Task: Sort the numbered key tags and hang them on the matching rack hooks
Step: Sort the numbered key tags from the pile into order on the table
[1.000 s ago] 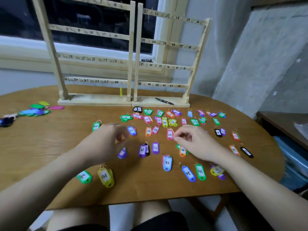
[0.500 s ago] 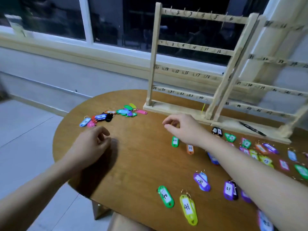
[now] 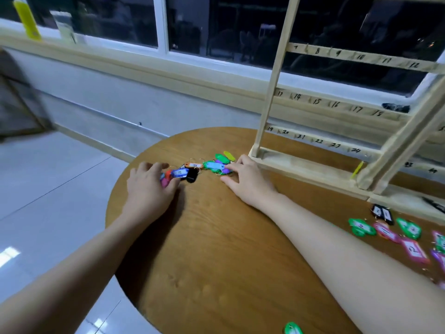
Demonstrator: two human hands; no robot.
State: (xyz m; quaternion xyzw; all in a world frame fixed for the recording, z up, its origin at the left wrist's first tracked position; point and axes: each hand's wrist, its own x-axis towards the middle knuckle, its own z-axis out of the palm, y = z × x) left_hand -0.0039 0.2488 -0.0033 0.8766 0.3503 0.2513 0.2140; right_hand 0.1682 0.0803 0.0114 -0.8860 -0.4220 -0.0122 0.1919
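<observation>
Both hands are at the small heap of key tags (image 3: 199, 167) in the middle of the frame, so this looks like gathering, not hanging: the left hand (image 3: 149, 186) curls its fingers over the heap's left end, touching a blue tag (image 3: 179, 173), while the right hand (image 3: 248, 182) lies with fingers nearly straight against the green tags (image 3: 213, 166). Next, I'd guess, the tangled rings need teasing apart to read numbers. The wooden rack (image 3: 313, 141) stands just right of the heap, its visible hooks bare, and more tags (image 3: 385, 231) lie at lower right.
</observation>
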